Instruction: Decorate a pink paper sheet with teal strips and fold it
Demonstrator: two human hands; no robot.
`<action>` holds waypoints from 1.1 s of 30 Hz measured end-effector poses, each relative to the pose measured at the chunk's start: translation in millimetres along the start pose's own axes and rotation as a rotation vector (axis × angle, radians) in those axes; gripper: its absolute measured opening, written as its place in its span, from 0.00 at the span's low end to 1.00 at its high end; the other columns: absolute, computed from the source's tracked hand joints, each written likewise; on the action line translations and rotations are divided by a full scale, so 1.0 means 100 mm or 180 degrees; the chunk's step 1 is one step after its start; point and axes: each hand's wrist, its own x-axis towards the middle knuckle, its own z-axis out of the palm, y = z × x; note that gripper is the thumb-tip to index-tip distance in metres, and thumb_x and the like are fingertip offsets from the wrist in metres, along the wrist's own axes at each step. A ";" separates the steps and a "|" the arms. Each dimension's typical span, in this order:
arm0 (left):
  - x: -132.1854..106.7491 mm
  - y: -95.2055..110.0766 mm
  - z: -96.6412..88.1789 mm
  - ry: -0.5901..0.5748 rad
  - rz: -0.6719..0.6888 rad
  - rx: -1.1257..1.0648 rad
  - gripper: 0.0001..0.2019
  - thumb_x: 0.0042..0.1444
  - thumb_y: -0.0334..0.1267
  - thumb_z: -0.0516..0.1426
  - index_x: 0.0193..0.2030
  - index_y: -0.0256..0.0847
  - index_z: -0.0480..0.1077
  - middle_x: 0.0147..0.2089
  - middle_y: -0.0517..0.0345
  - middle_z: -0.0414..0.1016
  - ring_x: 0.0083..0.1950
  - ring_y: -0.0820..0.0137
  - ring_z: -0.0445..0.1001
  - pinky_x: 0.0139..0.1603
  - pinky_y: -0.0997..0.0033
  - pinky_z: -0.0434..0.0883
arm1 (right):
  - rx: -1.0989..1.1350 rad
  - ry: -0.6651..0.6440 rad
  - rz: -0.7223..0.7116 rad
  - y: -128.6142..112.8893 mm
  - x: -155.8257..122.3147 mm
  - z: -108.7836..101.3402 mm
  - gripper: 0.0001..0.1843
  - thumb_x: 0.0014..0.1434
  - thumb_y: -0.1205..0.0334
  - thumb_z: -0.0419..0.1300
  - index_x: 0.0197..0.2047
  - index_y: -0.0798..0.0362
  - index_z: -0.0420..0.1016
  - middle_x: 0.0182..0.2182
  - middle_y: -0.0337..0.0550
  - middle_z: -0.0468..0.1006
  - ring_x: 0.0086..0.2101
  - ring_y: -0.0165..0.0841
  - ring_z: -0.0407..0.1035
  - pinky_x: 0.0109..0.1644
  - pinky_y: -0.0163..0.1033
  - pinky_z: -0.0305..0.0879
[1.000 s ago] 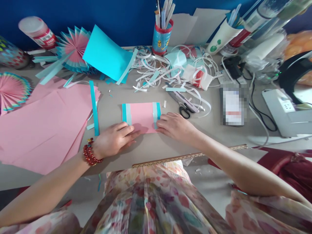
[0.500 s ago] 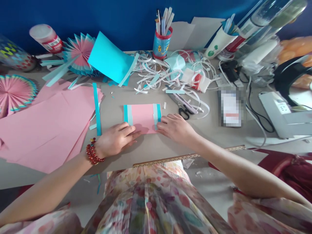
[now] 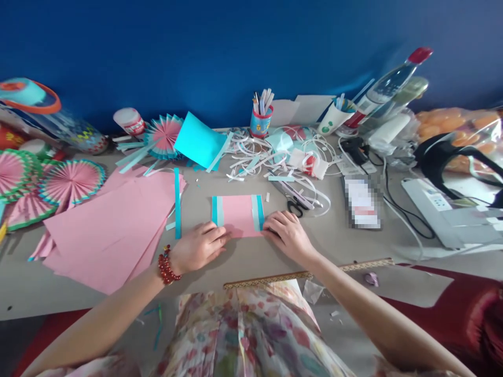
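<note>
A small pink paper (image 3: 238, 214) with blue and pale strips along its left and right sides lies on the table before me. My left hand (image 3: 202, 245) holds its lower left corner, fingers bent over the edge. At the lower right corner my right hand (image 3: 288, 235) grips the paper's side with curled fingers; the fingertips are partly hidden. A loose blue strip (image 3: 178, 204) lies beyond my left hand. Past my right hand rest black-handled scissors (image 3: 294, 207) and a small white scrap (image 3: 268, 197).
Large pink sheets (image 3: 106, 230) and folded paper rosettes (image 3: 73, 180) lie left. Behind are a blue sheet (image 3: 200, 141), tangled white strips (image 3: 251, 157) and a pen cup (image 3: 260, 123). To the right are a phone (image 3: 362, 203), cables, a bottle (image 3: 387, 86) and a power strip (image 3: 432, 209).
My view has tilted upward, showing more of the wall and the left rosettes. Both hands stay at the pink paper's lower corners, with little visible movement.
</note>
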 end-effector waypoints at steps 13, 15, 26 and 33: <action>-0.37 0.18 -0.01 -0.0090 -0.0454 -0.0036 0.28 0.66 0.45 0.50 0.70 0.38 0.54 0.69 0.50 0.61 0.64 0.59 0.63 0.67 0.55 0.61 | -0.0503 0.0381 -0.0434 -0.05 -0.18 0.11 0.15 0.65 0.70 0.53 0.45 0.45 0.78 0.40 0.43 0.80 0.39 0.38 0.69 0.43 0.44 0.65; -0.40 0.17 -0.01 -0.0110 -0.0338 0.0026 0.31 0.67 0.50 0.49 0.71 0.35 0.51 0.71 0.49 0.56 0.66 0.59 0.62 0.70 0.53 0.58 | -0.0509 0.0387 -0.0452 -0.05 -0.19 0.12 0.15 0.64 0.71 0.54 0.44 0.45 0.79 0.40 0.43 0.80 0.39 0.38 0.69 0.43 0.44 0.66; -0.49 0.20 -0.10 -0.0201 -0.0065 0.0288 0.44 0.60 0.67 0.42 0.73 0.34 0.47 0.73 0.44 0.51 0.72 0.57 0.52 0.73 0.50 0.48 | -0.0642 0.0232 -0.0427 -0.14 -0.29 0.04 0.20 0.62 0.71 0.53 0.51 0.45 0.77 0.45 0.44 0.80 0.44 0.42 0.70 0.49 0.48 0.67; -0.46 0.16 -0.08 -0.0079 -0.0149 -0.0047 0.39 0.62 0.62 0.48 0.72 0.38 0.51 0.69 0.46 0.60 0.68 0.58 0.60 0.70 0.53 0.55 | -0.0555 0.0221 -0.0394 -0.29 -0.10 -0.11 0.12 0.58 0.67 0.58 0.45 0.48 0.77 0.42 0.45 0.78 0.43 0.41 0.67 0.52 0.48 0.63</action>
